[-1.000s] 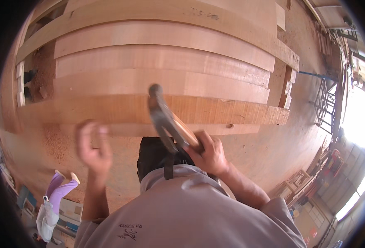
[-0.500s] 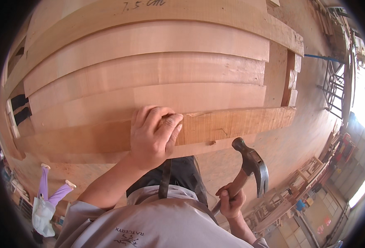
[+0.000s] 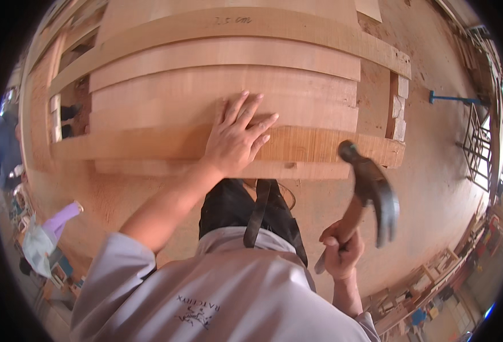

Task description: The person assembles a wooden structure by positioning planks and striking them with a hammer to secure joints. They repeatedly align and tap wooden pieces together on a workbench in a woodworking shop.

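My left hand (image 3: 234,137) lies flat with fingers spread across the near wooden strip (image 3: 314,144) and the pale boards (image 3: 154,97) just beyond it. My right hand (image 3: 343,253) is wrapped around the wooden handle of a claw hammer (image 3: 371,185). The hammer's dark head is right of my body, near the strip's right end, with the claw pointing towards me; it looks slightly blurred and apart from the wood. The boards lie side by side under the strip. A second strip (image 3: 303,27) with a handwritten mark crosses them farther away.
A short crosspiece with blocks (image 3: 398,108) joins the strips at the right. Beyond it, a blue T-shaped tool (image 3: 451,98) and a dark metal rack (image 3: 477,148) are on the floor. Timber pieces (image 3: 417,290) are piled at lower right. Another person (image 3: 43,242) is at lower left.
My left hand has gone from curling over the strip's edge to lying flat with fingers spread. The hammer and right hand have shifted right, and my view has moved.
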`<action>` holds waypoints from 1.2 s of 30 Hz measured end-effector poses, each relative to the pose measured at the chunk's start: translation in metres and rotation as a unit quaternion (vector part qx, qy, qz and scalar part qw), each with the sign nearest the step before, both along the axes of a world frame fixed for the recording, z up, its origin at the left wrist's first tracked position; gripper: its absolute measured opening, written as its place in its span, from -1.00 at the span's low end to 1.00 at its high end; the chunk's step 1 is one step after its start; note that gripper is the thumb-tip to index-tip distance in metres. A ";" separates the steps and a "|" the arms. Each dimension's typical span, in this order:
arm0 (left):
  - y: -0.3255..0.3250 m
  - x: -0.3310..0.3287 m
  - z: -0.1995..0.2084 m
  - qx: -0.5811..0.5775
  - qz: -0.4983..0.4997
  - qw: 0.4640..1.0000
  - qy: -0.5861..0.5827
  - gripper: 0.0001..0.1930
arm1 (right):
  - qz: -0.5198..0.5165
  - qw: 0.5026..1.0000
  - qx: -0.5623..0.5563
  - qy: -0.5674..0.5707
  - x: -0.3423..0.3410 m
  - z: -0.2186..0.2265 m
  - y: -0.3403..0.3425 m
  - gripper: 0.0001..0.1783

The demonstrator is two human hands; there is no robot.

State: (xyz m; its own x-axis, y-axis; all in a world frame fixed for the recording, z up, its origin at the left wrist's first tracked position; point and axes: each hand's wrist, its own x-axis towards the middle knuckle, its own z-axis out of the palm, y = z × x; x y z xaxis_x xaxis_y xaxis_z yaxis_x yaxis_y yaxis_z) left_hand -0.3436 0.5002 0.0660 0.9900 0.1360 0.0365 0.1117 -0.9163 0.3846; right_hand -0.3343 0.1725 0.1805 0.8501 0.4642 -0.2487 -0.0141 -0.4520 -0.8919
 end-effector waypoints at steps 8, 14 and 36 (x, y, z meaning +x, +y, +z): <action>-0.005 -0.003 -0.004 0.072 0.002 0.997 -0.013 -0.44 | 0.029 0.986 -0.159 0.027 -0.008 -0.028 -0.048 -0.63; -0.008 -0.007 -0.006 0.087 0.001 0.996 -0.023 -0.44 | 0.066 0.974 -0.217 -0.026 -0.011 -0.029 -0.036 -0.65; -0.009 -0.008 -0.014 0.110 0.008 0.994 -0.004 -0.43 | -0.013 0.998 -0.048 -0.035 0.000 0.011 -0.027 -0.48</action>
